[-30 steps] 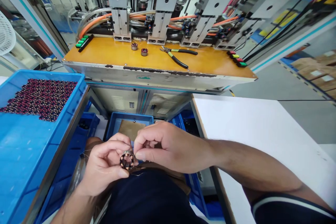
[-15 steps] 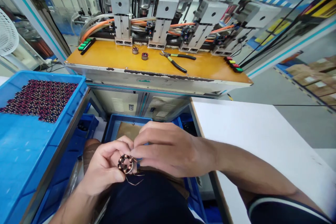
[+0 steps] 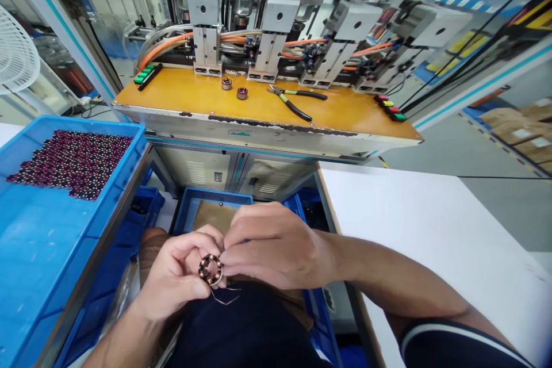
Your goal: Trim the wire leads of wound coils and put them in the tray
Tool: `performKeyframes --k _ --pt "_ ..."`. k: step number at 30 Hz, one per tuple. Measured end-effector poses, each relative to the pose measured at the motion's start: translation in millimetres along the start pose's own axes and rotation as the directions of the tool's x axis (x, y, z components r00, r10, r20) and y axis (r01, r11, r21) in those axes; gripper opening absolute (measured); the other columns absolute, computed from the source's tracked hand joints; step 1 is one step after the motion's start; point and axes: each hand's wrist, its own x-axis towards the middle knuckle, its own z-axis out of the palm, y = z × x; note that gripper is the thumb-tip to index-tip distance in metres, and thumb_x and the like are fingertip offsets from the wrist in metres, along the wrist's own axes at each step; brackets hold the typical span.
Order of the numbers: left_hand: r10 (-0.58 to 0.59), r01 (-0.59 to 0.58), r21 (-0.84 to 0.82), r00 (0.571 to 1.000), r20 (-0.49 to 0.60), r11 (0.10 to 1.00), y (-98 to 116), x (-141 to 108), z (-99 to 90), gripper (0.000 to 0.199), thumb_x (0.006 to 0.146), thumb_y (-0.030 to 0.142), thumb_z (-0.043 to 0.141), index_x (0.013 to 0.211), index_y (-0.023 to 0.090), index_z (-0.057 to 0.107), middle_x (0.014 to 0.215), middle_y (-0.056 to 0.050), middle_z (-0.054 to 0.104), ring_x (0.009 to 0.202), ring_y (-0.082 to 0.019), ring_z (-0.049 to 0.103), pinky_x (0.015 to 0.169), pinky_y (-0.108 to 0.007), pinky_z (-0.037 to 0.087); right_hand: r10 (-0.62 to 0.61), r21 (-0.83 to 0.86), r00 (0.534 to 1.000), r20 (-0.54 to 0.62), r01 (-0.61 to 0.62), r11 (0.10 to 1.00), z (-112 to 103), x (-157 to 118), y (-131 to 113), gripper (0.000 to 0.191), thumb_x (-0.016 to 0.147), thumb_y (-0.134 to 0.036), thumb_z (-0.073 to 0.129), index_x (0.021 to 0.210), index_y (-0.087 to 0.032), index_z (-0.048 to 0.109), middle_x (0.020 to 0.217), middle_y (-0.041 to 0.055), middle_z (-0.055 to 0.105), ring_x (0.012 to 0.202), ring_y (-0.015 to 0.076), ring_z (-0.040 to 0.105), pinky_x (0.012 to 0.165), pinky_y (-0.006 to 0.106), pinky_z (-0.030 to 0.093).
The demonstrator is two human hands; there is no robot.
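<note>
Between the thumb and fingers of my left hand (image 3: 175, 273) is a small ring-shaped motor stator (image 3: 211, 269) with copper windings, its open face turned up toward me. Thin loose copper wires (image 3: 225, 299) trail from its lower side. My right hand (image 3: 276, 247) is closed in a pinch against the stator's upper right edge. What its fingertips grip, perhaps a wire end, is hidden behind the fingers. Both hands are above my lap.
On the left, a blue tray (image 3: 38, 230) carries many stators in rows. Ahead, a machine's orange ledge (image 3: 181, 95) bears two stators (image 3: 242, 94) and black-and-yellow cutting pliers (image 3: 297, 100). A white table (image 3: 401, 207) is on the right; below the hands is a blue bin (image 3: 185, 207).
The whole view has shifted slightly to the right. Both hands keep their hold at the stator, and the right fingers have moved only a little.
</note>
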Motion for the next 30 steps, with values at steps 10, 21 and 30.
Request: performKeyframes --k 10,21,30 --pt "0.248 -0.180 0.356 0.956 -0.155 0.917 6 0 2.1 0.052 0.066 0.015 0.087 0.114 0.031 0.073 0.109 -0.006 0.066 0.102 -0.018 0.064 0.083 -0.023 0.054 0.270 0.067 0.945 -0.187 -0.262 0.963 27 -11 -9 0.010 0.097 -0.019 0.055 0.089 -0.017 0.061 0.078 0.0024 0.069 0.074 0.0095 0.064 0.069 0.020 0.051" --pt "0.229 -0.143 0.393 0.957 -0.180 0.908 3 -10 3.1 0.034 0.085 0.007 0.067 0.112 0.029 0.069 0.095 -0.002 0.071 0.071 -0.014 0.071 0.064 -0.023 0.059 0.267 -0.093 0.917 -0.296 -0.306 0.947 35 -14 -12 0.008 0.093 -0.013 0.057 0.087 -0.016 0.061 0.076 0.0021 0.067 0.071 0.0103 0.062 0.068 0.022 0.049" --pt "0.307 -0.301 0.062 0.942 -0.137 0.952 0 -5 -1.6 0.022 0.072 0.023 0.084 0.082 0.022 0.064 0.098 -0.001 0.072 0.113 -0.025 0.067 0.101 -0.041 0.052 0.210 0.002 0.929 -0.306 -0.220 0.975 33 -15 -11 0.006 0.093 -0.016 0.058 0.087 -0.016 0.061 0.075 0.0026 0.065 0.069 0.0108 0.063 0.065 0.023 0.051"
